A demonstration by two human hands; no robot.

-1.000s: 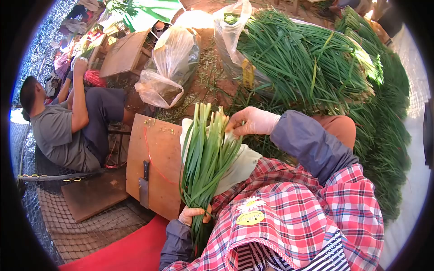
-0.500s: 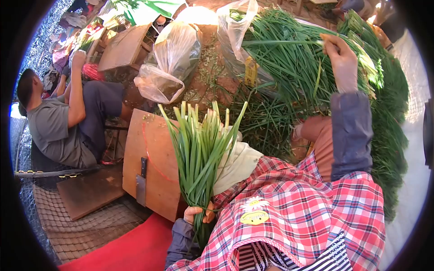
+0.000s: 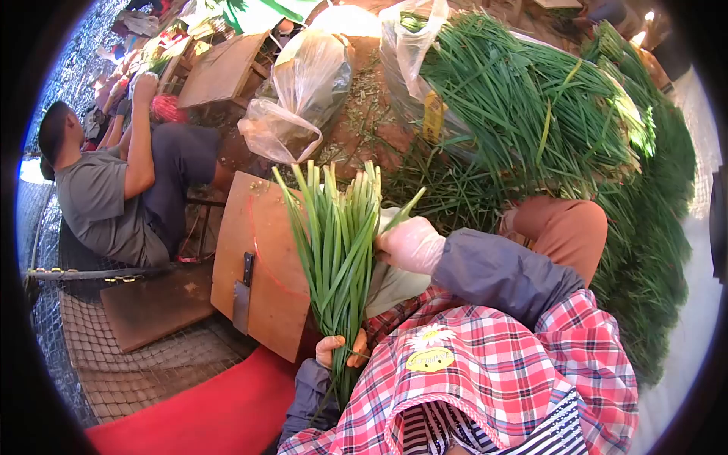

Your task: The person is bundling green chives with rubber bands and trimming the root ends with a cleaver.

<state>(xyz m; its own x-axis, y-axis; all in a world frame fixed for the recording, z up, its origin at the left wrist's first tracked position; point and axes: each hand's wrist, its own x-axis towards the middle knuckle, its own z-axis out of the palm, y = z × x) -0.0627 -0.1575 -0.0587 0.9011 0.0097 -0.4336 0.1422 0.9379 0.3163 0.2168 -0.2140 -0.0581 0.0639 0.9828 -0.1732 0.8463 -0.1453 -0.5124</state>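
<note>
My left hand (image 3: 343,350) is closed around the lower, leafy part of a bunch of garlic chives (image 3: 334,250). The bunch stands upright in front of me, pale cut ends at the top. At its right side, my right hand (image 3: 409,244) is closed on a chive stalk (image 3: 406,208), whose pale tip sticks out above the fingers. The rest of that stalk is hidden by the hand and the bunch. A large heap of chives (image 3: 523,98) lies farther off to the right.
Left of the bunch, a knife (image 3: 243,292) lies on a tilted wooden board (image 3: 265,258). Beyond it stands a clear plastic bag (image 3: 311,83). A seated person (image 3: 114,189) is at the left. A red cloth (image 3: 197,409) covers the near left, and more greens (image 3: 652,227) line the right.
My right hand has come from above the heap, down and left to the bunch, bringing a long chive stalk. My left hand still holds the bunch. The view has shifted slightly.
</note>
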